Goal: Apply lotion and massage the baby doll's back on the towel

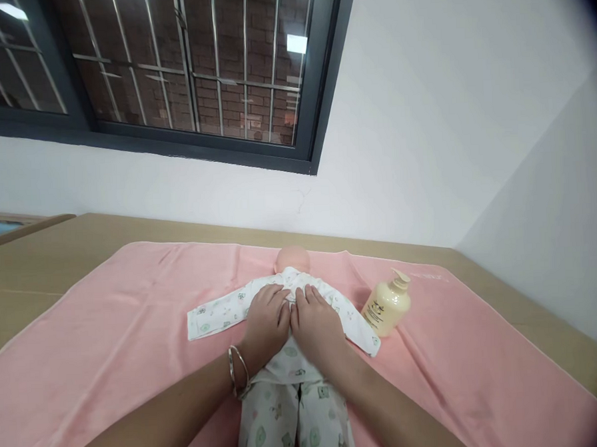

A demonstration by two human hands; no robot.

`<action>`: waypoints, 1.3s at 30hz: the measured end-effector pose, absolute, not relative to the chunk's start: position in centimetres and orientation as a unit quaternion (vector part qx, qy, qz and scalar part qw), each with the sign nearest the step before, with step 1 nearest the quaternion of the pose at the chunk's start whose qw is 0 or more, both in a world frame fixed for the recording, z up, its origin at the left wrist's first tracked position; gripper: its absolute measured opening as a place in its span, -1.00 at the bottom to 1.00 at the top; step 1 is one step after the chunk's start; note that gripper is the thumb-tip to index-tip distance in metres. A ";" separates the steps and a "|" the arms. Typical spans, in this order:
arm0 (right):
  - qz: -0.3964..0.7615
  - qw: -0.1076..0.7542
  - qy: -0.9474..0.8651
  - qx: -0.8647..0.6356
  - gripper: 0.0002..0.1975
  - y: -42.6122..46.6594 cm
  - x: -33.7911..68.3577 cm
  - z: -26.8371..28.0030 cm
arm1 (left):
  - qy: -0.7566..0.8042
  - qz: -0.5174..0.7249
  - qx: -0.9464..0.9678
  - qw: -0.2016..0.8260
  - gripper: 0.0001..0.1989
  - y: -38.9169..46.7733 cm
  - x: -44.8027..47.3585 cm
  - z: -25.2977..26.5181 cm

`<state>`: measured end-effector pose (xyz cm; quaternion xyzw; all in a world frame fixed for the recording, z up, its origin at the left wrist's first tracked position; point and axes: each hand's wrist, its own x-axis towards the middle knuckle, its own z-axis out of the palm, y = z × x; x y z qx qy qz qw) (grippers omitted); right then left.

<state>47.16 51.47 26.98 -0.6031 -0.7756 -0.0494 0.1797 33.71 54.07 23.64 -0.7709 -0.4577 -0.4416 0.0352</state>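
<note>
A tan table (55, 263) carries a pink towel (109, 340). A baby doll (291, 260) in printed white pyjamas lies at the towel's middle. The left hand (267, 322) and right hand (316, 322) rest flat on its chest, fingers extended, apparently gripping nothing. A cream pump bottle (387, 305) lies just right of the doll's sleeve.

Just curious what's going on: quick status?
Left hand and right hand flat on doll chest, holding nothing. Doll on pink towel. Lotion bottle beside its sleeve.
</note>
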 end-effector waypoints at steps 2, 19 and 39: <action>-0.015 0.198 -0.766 -0.611 -0.50 52.1 47.6 27.1 | -0.493 -0.431 -0.756 0.022 -0.64 54.4 33.8 23.3; -0.031 0.163 -0.801 -0.576 -0.49 51.3 47.2 27.3 | -0.438 -0.458 -0.771 0.060 -0.76 53.7 33.7 23.9; -0.070 0.163 -0.799 -0.575 -0.46 51.8 47.2 26.5 | -0.386 -0.454 -0.799 0.074 -0.68 54.4 33.5 23.1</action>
